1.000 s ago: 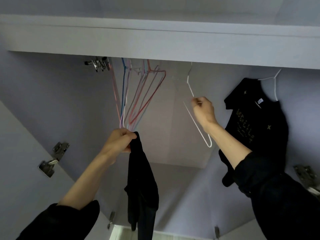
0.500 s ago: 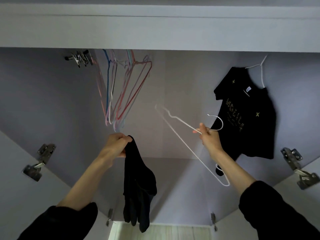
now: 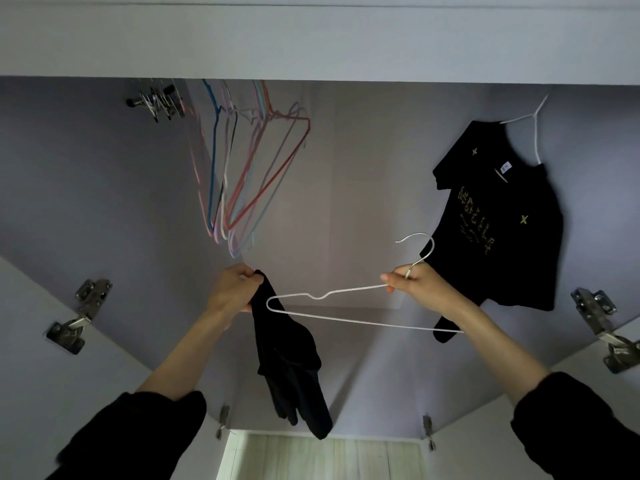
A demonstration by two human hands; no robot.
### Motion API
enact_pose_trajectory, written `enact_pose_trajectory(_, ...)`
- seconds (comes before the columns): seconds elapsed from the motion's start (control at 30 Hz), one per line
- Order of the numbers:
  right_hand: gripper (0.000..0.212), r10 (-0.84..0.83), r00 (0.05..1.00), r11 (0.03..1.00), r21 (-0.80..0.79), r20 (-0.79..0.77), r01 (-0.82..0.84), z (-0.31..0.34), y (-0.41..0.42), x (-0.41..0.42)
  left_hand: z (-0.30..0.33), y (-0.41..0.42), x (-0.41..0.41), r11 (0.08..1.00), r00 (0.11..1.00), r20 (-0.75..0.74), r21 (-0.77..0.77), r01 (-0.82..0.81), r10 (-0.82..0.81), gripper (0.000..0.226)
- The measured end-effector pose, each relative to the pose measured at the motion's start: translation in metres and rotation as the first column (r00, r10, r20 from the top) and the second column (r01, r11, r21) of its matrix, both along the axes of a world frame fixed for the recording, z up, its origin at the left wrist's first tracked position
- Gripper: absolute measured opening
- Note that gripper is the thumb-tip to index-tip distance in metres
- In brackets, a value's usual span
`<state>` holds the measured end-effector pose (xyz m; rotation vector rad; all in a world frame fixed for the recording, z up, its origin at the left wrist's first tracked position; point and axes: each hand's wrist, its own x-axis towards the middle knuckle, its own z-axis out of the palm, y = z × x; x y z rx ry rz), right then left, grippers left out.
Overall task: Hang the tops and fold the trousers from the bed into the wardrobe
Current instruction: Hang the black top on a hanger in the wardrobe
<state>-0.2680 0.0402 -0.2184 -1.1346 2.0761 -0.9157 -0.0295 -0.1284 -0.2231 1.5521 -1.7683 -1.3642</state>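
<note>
Left hand pinched a black top; right hand gripped the white hanger, open wardrobe space above both sets of fingers.

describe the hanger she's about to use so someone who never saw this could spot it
Inside the open wardrobe, look low and centre, between the two raised hands. The white wire hanger lies almost flat there, its neck pinched by the right hand. Unlike the coloured hangers on the rail, it is off the rail and empty.
</note>
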Motion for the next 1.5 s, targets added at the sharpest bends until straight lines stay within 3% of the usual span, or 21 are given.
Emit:
enact_pose_trajectory(0.17,0.035,0.031,0.994,0.999,-0.035,-0.106,-0.035,-0.001,-0.018,0.025,0.01,0.016,-0.015,0.965,0.984,0.118,-0.209,0.156,-0.133,0.02)
enact_pose_trajectory(0.3,0.033,0.116,0.965,0.993,0.05,-0.237,-0.107,-0.007,-0.031,0.059,0.03,0.038,-0.034,0.914,0.962,0.126,-0.301,0.271,-0.243,0.022)
enact_pose_trajectory(0.5,0.035,-0.126,0.992,0.976,-0.174,0.026,0.129,0.003,-0.032,0.073,0.047,0.058,-0.032,0.827,0.906,0.183,-0.371,0.423,-0.381,0.019)
enact_pose_trajectory(0.6,0.034,-0.132,0.991,0.948,-0.29,0.026,0.134,0.013,-0.028,0.074,0.043,0.058,-0.029,0.731,0.854,0.359,-0.451,0.513,-0.377,0.009)
enact_pose_trajectory(0.7,0.035,-0.111,0.994,0.934,-0.343,-0.019,0.098,0.019,-0.027,0.074,0.041,0.052,-0.029,0.557,0.819,0.488,-0.608,0.566,-0.302,0.021)
enact_pose_trajectory(0.77,0.035,-0.111,0.994,0.933,-0.347,-0.017,0.099,0.021,-0.025,0.073,0.043,0.048,-0.031,0.481,0.786,0.526,-0.623,0.616,-0.324,0.019)
enact_pose_trajectory(0.87,0.034,-0.12,0.992,0.923,-0.364,0.032,0.124,0.025,-0.023,0.071,0.045,0.046,-0.035,0.542,0.74,0.511,-0.507,0.67,-0.437,0.021)
enact_pose_trajectory(0.93,0.027,-0.147,0.989,0.902,-0.407,0.028,0.146,0.026,-0.022,0.069,0.044,0.046,-0.036,0.562,0.755,0.481,-0.507,0.654,-0.446,0.02)
enact_pose_trajectory(1.03,0.015,-0.345,0.921,0.76,-0.631,-0.183,0.159,0.024,-0.021,0.062,0.047,0.037,-0.034,0.594,0.828,0.407,-0.577,0.561,-0.386,0.019)
enact_pose_trajectory(1.13,0.025,-0.496,0.754,0.626,-0.779,-0.431,-0.033,0.015,-0.011,0.056,0.052,0.03,-0.029,0.597,0.861,0.368,-0.621,0.508,-0.35,0.019)
enact_pose_trajectory(1.2,0.034,-0.347,0.756,0.724,-0.671,-0.556,-0.161,-0.001,-0.002,0.062,0.055,0.029,-0.026,0.584,0.873,0.347,-0.649,0.487,-0.342,0.018)
enact_pose_trajectory(1.27,0.035,0.005,0.831,0.941,-0.277,-0.557,-0.191,-0.018,0.006,0.07,0.059,0.03,-0.023,0.564,0.887,0.312,-0.687,0.458,-0.341,0.017)
enact_pose_trajectory(1.3,0.036,0.179,0.848,0.978,-0.005,-0.499,-0.209,-0.028,0.008,0.071,0.061,0.031,-0.022,0.554,0.891,0.297,-0.701,0.448,-0.345,0.016)
enact_pose_trajectory(1.37,0.051,0.388,0.84,0.905,0.327,-0.378,-0.271,-0.047,0.006,0.068,0.068,0.033,-0.019,0.541,0.899,0.266,-0.726,0.425,-0.349,0.016)
enact_pose_trajectory(1.5,0.063,0.487,0.825,0.79,0.546,-0.285,-0.278,-0.068,0.0,0.057,0.084,0.038,-0.008,0.52,0.926,0.185,-0.783,0.341,-0.329,0.015)
